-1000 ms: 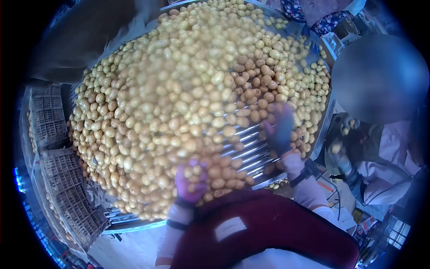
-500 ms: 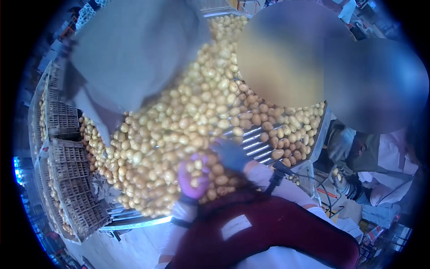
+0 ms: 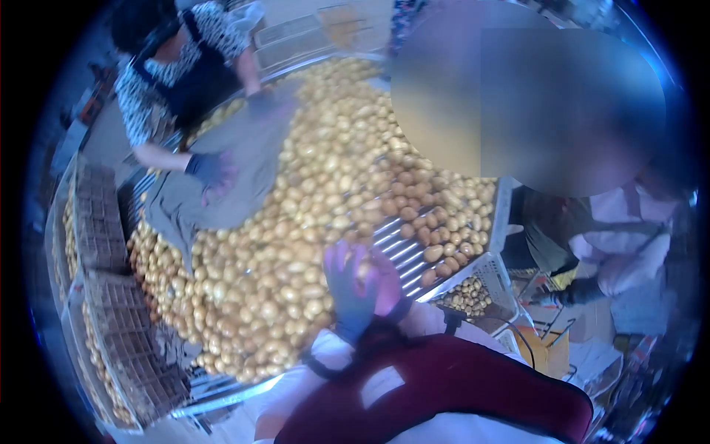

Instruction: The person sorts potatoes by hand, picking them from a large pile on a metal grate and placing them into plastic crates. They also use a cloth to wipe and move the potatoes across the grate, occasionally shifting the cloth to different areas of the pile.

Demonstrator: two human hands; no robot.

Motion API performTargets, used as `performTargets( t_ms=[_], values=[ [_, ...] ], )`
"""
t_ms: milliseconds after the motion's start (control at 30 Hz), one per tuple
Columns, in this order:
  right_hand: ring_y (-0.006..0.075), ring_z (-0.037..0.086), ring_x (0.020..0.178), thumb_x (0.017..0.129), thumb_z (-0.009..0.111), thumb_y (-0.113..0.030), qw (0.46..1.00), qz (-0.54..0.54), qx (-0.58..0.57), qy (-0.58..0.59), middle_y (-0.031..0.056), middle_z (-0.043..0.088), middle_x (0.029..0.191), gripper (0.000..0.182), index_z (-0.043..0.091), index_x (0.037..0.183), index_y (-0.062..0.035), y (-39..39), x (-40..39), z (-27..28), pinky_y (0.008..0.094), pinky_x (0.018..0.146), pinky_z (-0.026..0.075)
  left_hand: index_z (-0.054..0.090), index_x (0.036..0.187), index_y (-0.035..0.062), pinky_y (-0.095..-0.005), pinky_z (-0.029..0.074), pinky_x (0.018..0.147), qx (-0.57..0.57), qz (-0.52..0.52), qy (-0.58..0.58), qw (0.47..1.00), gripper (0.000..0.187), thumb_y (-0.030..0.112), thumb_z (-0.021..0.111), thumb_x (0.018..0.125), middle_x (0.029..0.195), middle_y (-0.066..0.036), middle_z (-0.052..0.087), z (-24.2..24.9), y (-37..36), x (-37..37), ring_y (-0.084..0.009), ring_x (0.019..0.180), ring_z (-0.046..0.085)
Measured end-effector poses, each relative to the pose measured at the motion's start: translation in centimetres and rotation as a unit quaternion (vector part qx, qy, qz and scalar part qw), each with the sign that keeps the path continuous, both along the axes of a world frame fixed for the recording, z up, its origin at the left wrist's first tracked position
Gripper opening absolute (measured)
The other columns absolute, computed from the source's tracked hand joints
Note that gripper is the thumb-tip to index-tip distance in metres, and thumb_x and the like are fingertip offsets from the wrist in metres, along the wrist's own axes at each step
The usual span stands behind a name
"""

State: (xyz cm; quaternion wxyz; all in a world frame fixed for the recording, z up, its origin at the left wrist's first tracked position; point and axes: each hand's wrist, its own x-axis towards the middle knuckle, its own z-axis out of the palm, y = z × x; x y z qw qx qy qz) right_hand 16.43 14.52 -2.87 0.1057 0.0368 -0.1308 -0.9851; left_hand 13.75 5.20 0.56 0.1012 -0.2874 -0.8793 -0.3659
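Observation:
My left hand, in a glove with a grey back and pink fingers, is over the near side of a heap of potatoes. Close against it, my right hand shows the pink side of its glove. The fingers of both are bent around a pale potato between them, though motion blurs the detail. Just right of my hands, the metal rollers of the sorting table show between the potatoes.
Across the table a co-worker in gloves spreads a grey cloth over potatoes. Slatted crates of potatoes stand at left. Another person is at right, beside a plastic crate. Browner potatoes lie on the rollers.
The grey cloth has come down onto the heap, revealing the co-worker behind it. My hands have come together; the right has turned its pink side up, the left its grey back.

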Motion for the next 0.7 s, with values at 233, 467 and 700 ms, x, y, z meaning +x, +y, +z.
performTargets(
  t_ms=[233, 467, 700],
  values=[
    [0.0303, 0.052, 0.127, 0.104, 0.039, -0.045, 0.927, -0.223, 0.301, -0.009, 0.0111, 0.054, 0.137, 0.05, 0.052, 0.133, -0.0064, 5.1, 3.4, 6.7, 0.0474, 0.107, 0.043, 0.048, 0.141, 0.0113, -0.069, 0.014, 0.113, -0.011, -0.143, 0.043, 0.989, 0.076, 0.048, 0.072, 0.079, 0.15, -0.02, 0.037, 5.3, 5.2, 1.7, -0.0474, 0.142, 0.027],
    [0.0242, 0.06, 0.089, 0.099, 0.05, -0.031, 0.932, -0.349, 0.055, 0.077, 0.0114, 0.06, 0.102, 0.028, 0.058, 0.106, -0.0052, 14.0, 11.8, 0.2, 0.0364, 0.072, 0.055, 0.042, 0.144, -0.0002, -0.0567, 0.017, 0.118, 0.002, -0.154, 0.108, 0.982, 0.063, 0.039, 0.054, 0.096, 0.148, -0.021, 0.04, 5.3, 4.0, -0.7, -0.04, 0.142, 0.03],
    [0.0154, 0.048, 0.068, 0.075, 0.061, -0.019, 0.753, -0.615, 0.13, -0.195, 0.0073, 0.059, 0.093, 0.022, 0.062, 0.094, -0.0081, 28.0, 33.5, -7.1, 0.0274, 0.052, 0.048, 0.043, 0.145, -0.0006, -0.0538, 0.024, 0.117, -0.098, 0.016, 0.093, 0.991, 0.057, 0.034, 0.05, 0.1, 0.15, -0.022, 0.04, -0.2, -8.4, -5.4, -0.0395, 0.141, 0.033]
  ],
)
